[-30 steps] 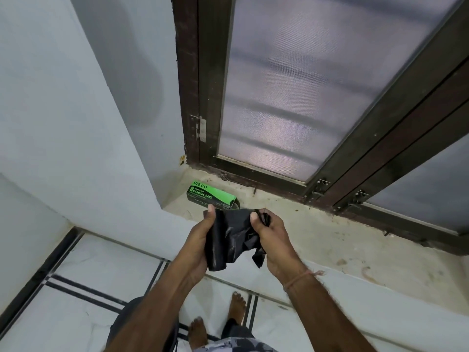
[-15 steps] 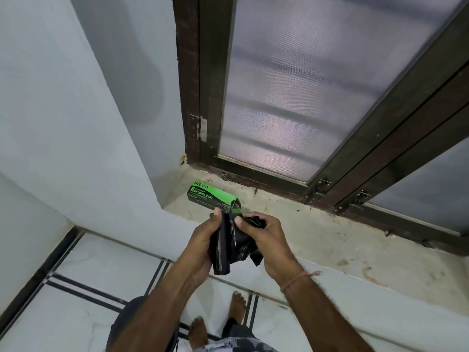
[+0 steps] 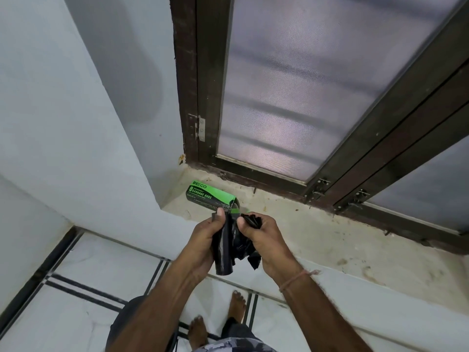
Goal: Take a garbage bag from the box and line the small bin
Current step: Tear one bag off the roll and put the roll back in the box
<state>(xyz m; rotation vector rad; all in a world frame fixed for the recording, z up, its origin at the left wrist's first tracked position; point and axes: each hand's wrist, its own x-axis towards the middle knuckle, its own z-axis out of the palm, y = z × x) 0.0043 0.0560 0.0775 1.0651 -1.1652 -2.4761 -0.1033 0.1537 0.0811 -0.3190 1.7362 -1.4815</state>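
- The left hand (image 3: pixel 203 241) is curled round the roll (image 3: pixel 223 255) of black bags. Its thumb presses on the upper end, and the roll stands nearly upright in the fist.
- The right hand (image 3: pixel 269 240), just at 3 o'clock of the left, pinches the loose garbage bag (image 3: pixel 250 221) between thumb and bent fingers. Crumpled folds of the bag hang below the palm.
- Judged from this, the step in hand is parting one bag from the roll.
- To do it well, the person should find the perforated line and hold the roll firm on one side of it. One sharp tug on the loose bag toward 3 o'clock should then tear the film along the line and not through the bag.
- The film is thin, glossy and limp. It wrinkles readily and would likely stretch under a slow drag. The roll is a tight, smooth cylinder.
- The box (image 3: pixel 206 196), at 12 o'clock of the hands, lies on the sill (image 3: pixel 330 247). It is long green-and-black cardboard, and its near end looks open.
- The sill looks rough and stained, like stone or concrete. The floor (image 3: pixel 96 270) at 7 o'clock is pale polished tile with dark lines.
- The small bin is not in view.
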